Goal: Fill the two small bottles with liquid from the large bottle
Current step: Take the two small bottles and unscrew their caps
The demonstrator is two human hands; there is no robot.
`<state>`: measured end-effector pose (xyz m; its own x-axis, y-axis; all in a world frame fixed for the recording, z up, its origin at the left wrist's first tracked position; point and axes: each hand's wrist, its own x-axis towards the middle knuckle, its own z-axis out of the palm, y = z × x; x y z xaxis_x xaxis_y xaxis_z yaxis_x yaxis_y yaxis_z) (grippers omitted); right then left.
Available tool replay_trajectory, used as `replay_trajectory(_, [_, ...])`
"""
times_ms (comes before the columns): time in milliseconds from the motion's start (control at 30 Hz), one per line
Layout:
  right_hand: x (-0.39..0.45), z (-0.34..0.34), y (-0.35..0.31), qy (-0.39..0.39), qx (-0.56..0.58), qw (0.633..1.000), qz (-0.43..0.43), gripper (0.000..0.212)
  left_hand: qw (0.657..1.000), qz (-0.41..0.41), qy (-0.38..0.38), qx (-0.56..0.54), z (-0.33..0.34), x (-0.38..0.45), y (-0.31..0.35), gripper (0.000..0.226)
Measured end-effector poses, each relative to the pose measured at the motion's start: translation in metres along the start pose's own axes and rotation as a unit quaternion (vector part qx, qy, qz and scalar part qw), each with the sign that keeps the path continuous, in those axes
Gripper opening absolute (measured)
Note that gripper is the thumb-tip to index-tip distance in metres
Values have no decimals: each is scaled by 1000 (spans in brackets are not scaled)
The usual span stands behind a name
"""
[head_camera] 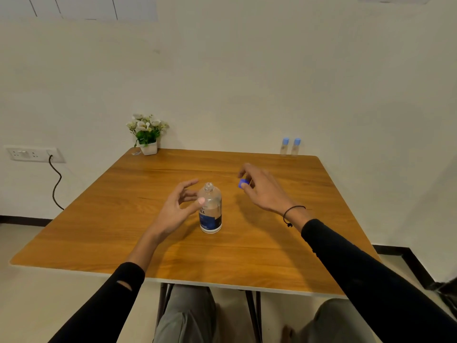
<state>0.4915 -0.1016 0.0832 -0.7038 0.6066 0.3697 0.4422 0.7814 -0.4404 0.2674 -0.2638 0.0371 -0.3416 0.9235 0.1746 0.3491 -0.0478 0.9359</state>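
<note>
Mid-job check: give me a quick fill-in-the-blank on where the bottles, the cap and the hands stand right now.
1. The large clear bottle with the dark blue label stands upright with its neck ____.
2. The right hand pinches the blue ____.
3. The two small clear bottles with light blue caps stand at the table's far ____ corner.
4. The left hand is beside the large bottle, its fingers ____.

Missing words: uncapped; cap; right; open

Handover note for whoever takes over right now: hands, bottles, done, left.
Left hand: open, thumb touching the large bottle, not gripping it.
Right hand: fingers pinch the blue cap above the table.
Large bottle upright mid-table, uncapped. Two small bottles at the far right edge, capped.
Done: large bottle opened.
Left: put cap down, fetch and uncap small bottles, fill both.
</note>
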Motion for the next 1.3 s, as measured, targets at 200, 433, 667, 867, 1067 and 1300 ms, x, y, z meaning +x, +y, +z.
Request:
replay_trajectory(200, [-36, 40, 34, 5, -18, 993, 116, 26, 996, -59, 59, -38, 0, 6, -14, 40])
replay_trajectory(433, [-46, 64, 49, -37, -24, 990, 135, 31, 983, 2, 182, -23, 7, 2, -5, 27])
replay_trajectory(667, [-49, 44, 62, 22, 33, 990, 134, 42, 919, 146, 367, -5, 26, -9, 73, 18])
replay_trajectory(867, [-53, 20, 76, 130, 74, 978, 147, 33, 925, 262, 274, 24, 108, -14, 127, 16])
replay_trajectory(1067, [-39, 1, 112, 165, 87, 964, 188, 20, 985, 113, 126, 26, 196, 24, 93, 25])
replay_trajectory(1300, [37, -8, 186, 176, 106, 934, 291, 25, 990, 35, 135, 28, 246, 110, 89, 18])
